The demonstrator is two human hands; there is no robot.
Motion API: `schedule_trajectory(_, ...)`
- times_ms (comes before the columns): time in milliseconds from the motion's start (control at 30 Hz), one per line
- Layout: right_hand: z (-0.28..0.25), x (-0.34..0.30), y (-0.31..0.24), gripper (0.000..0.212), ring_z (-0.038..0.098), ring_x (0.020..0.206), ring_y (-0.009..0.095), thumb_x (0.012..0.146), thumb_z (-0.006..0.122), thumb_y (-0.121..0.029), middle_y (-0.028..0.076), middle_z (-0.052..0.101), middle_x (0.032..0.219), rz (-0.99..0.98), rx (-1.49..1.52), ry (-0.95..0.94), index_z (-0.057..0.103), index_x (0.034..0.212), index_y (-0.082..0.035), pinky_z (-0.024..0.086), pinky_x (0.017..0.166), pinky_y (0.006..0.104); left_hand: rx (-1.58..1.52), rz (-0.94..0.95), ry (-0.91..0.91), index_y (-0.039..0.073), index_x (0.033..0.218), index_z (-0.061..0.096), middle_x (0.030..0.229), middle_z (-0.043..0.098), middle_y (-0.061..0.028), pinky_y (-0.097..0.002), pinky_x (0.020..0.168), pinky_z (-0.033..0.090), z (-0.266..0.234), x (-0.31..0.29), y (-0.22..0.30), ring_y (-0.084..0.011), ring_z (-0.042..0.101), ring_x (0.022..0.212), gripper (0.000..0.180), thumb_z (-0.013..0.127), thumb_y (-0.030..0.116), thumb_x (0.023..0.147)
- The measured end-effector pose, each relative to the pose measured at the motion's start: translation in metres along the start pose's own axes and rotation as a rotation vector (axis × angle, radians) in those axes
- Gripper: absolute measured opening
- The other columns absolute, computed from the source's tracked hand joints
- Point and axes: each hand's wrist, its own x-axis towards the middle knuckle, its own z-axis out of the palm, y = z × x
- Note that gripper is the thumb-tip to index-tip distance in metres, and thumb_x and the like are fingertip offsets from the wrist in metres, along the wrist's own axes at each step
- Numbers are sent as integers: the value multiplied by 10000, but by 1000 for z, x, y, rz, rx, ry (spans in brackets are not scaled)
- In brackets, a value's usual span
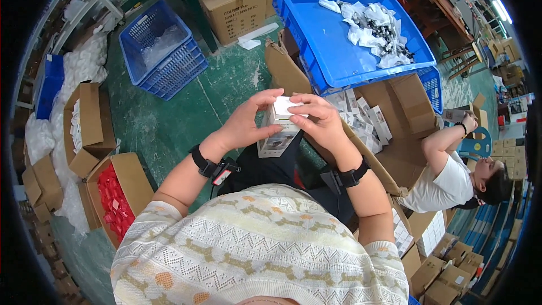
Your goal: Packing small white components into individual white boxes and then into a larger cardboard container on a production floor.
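Observation:
Between my two hands is a small white product box (pixel 278 142) with a printed picture on its side, held upright over my lap. My left hand (pixel 248 120) grips its left side, the thumb along the front and the fingers at the top. My right hand (pixel 320 121) has its thumb and fingers on the white top end (pixel 287 107) at the right. Whether the top flap is fully closed cannot be made out. To the right, an open carton (pixel 402 158) holds several similar small white boxes (pixel 364 121).
A blue tray (pixel 316 34) with bagged dark parts stands ahead right. Ahead left sits a blue crate (pixel 169 76) with clear plastic. Cartons line the left, one holding red packets (pixel 114 200). At the right, a co-worker (pixel 451 175) in a white shirt handles a box.

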Motion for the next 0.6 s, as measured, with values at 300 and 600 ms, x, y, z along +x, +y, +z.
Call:
schedule_trajectory(300, -23, 6, 2, 220, 542, 1099, 237, 775, 664, -15, 136, 576, 1162, 178, 289, -217, 692, 983, -79, 460, 869, 323, 241, 86, -110, 142, 1098, 546, 1299, 447, -129, -373, 902, 441, -1, 4, 7, -313, 495, 1135, 331, 668, 145, 790)
schedule_trajectory(600, -7, -6, -4, 342, 501, 1144, 330, 728, 692, -53, 169, 479, 1282, -152, -235, -152, 635, 1065, -72, 439, 916, 380, 331, 71, -134, 96, 1003, 589, 1229, 515, -136, -367, 885, 446, -8, 0, 5, -310, 525, 1102, 245, 673, 116, 774)
